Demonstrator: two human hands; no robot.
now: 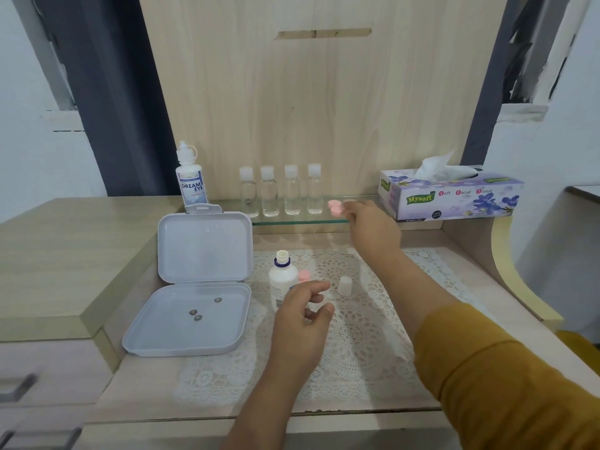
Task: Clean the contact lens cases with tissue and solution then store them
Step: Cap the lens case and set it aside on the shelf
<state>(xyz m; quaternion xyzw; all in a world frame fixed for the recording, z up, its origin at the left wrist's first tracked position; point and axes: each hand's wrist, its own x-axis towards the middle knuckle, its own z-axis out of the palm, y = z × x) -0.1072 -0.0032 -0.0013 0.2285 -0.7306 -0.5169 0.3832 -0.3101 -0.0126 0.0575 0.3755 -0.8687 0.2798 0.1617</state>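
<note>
At glass shelf: pink lens case at right hand fingertips.

There are four small clear bottles in a row. There are two white bottles: one tall, one open. One loose cap. One tissue box. One open white box with three little dark things inside. Two hands: left, right.

Hidden and unclear parts

A second pink case sits mostly hidden behind the uncapped bottle; the three small objects in the open box are too small to identify.
</note>
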